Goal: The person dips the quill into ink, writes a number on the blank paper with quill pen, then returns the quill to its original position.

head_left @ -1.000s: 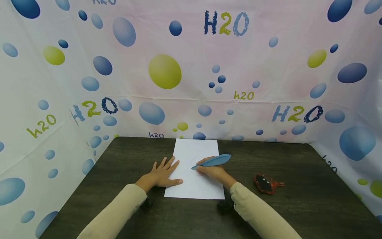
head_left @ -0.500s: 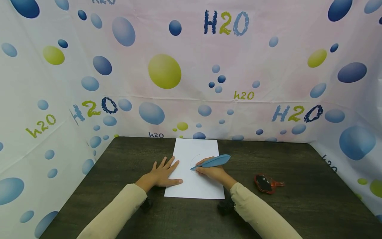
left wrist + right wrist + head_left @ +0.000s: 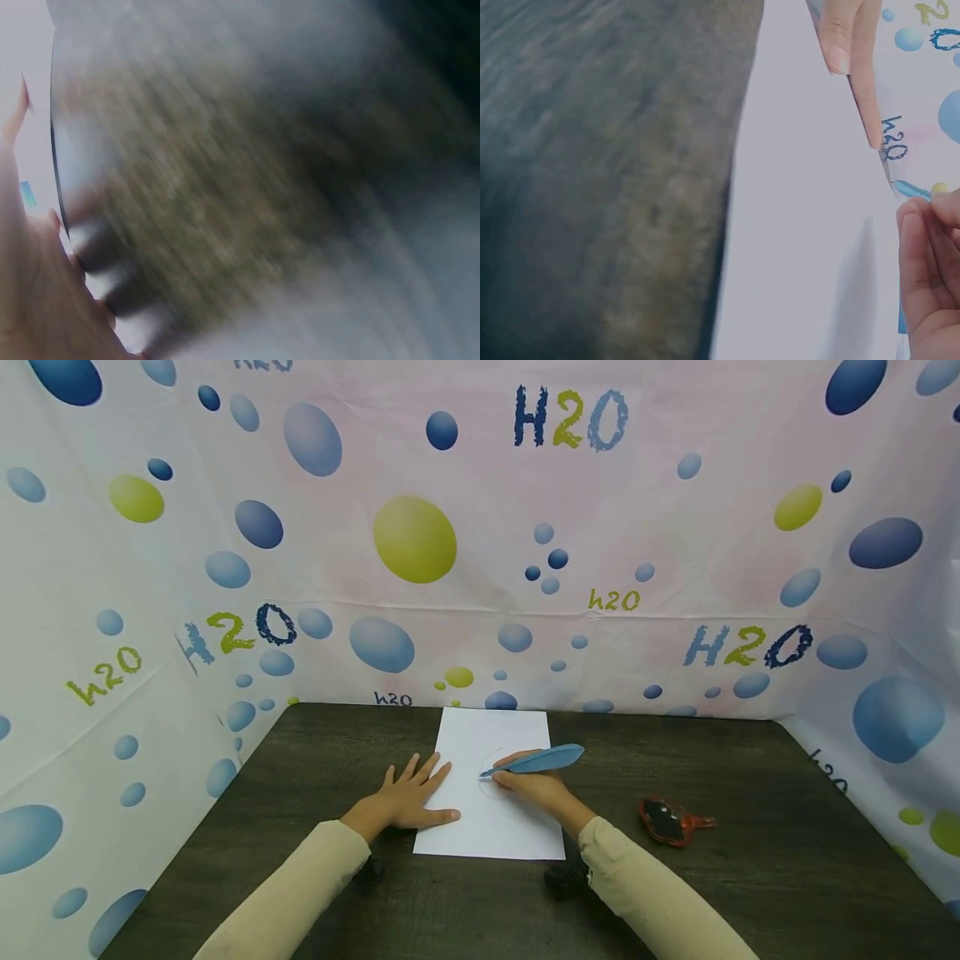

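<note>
Paper: a white sheet of paper (image 3: 487,793) lies flat on the dark wooden table (image 3: 750,877), its far end close to the back wall. A thin curved line is drawn on it, next to the pen tip.
Right hand: the right hand (image 3: 534,789) rests on the right part of the paper. Its fingers are curled tight around a blue feather-shaped pen (image 3: 536,762).
Pen: the pen tip touches the paper near the middle. The wide feather end points away to the right, above the paper's right edge.
Left hand: the left hand (image 3: 408,797) lies flat with its fingers spread out and straight. It holds nothing. Its fingertips and thumb press on the left edge of the paper, and the rest of the hand is on the table.
Red thing: a small red and black plastic thing (image 3: 667,821) sits on the table, well to the right of the paper. I cannot tell what it is.
Walls: a cloth with blue and yellow bubbles (image 3: 415,539) and "H2O" words stands behind the paper and at both sides.
Sleeves: both arms wear cream sleeves (image 3: 300,893), nearer than the paper.
</note>
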Demonstrator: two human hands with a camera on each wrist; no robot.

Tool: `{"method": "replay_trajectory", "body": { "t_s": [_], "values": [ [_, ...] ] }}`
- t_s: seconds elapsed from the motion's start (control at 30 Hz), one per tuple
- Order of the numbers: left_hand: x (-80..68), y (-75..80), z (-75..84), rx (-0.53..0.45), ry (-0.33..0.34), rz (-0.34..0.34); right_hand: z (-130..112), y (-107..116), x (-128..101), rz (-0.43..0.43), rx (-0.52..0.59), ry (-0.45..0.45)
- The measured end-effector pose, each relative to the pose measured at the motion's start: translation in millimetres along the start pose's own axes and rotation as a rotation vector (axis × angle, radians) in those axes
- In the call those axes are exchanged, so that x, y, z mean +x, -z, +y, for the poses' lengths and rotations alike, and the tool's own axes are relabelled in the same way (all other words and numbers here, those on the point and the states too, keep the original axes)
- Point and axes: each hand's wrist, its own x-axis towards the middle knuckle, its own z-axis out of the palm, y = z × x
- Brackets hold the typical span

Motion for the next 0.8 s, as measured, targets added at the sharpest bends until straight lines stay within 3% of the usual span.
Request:
{"method": "replay_trajectory", "body": {
  "t_s": [0.33, 0.8],
  "values": [
    [2.1, -0.4, -0.5, 0.006, -0.005, -0.005, -8, 13, 1, -0.019, 0.020, 0.028],
    [-1.9, 0.9, 1.7, 0.000, -0.004, -0.002, -15, 40, 2, 0.049, 0.067, 0.018]
  ]
}}
